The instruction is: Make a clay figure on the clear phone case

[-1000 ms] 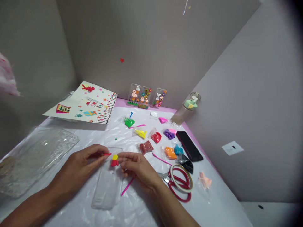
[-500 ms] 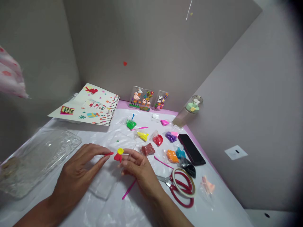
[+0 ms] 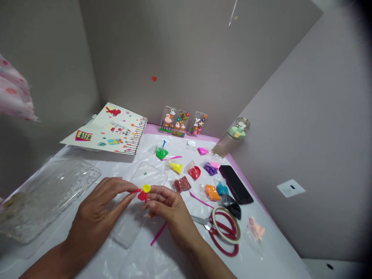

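Between thumb and forefinger, my left hand [image 3: 97, 213] pinches a small red clay petal [image 3: 134, 191]. My right hand [image 3: 171, 213] holds a clay flower [image 3: 143, 195] by its edge, with a round yellow centre and red petals. The petal's tip is at the flower's left side; whether they touch I cannot tell. Under both hands lies a clear phone case [image 3: 124, 232], with a tiny green bit of clay [image 3: 145, 173] near its far end. A pink modelling tool [image 3: 158, 234] lies below my right hand.
Bagged clay in several colours, such as red [image 3: 194, 172] and orange [image 3: 212, 192], covers the right-hand side. Scissors [image 3: 223, 236] lie under a tape roll [image 3: 226, 224], near a black phone [image 3: 236, 184]. Decorated cases [image 3: 198, 123], a bottle [image 3: 229, 137] and a drawing book [image 3: 116, 131] stand behind.
My left hand has brought the red petal right up to the flower. The flower in my right hand has shifted slightly left and down.
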Available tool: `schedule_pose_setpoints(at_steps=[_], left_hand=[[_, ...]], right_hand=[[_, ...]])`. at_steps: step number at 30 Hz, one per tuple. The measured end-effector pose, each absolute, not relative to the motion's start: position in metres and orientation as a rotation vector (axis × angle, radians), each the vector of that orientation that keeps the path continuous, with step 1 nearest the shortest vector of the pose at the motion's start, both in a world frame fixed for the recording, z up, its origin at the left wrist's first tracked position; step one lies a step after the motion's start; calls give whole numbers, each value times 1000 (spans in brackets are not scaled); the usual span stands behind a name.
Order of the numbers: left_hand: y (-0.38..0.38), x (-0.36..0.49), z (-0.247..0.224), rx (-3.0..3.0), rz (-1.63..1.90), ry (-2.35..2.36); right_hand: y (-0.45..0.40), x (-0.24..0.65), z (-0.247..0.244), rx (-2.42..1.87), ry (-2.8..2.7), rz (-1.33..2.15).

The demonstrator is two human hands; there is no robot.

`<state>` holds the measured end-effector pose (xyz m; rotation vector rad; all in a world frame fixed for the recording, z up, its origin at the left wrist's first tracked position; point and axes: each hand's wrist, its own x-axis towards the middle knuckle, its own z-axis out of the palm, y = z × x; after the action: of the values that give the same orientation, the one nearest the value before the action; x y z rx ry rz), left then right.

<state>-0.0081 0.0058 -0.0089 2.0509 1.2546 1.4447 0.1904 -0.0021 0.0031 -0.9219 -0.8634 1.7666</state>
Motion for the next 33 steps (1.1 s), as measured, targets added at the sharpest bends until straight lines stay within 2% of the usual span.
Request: schedule_pose_setpoints(at_steps=[33], left_hand=[[3, -7, -6, 2149, 1347, 1169]], right_hand=[[-1, 195, 6, -958, -892, 1717]])
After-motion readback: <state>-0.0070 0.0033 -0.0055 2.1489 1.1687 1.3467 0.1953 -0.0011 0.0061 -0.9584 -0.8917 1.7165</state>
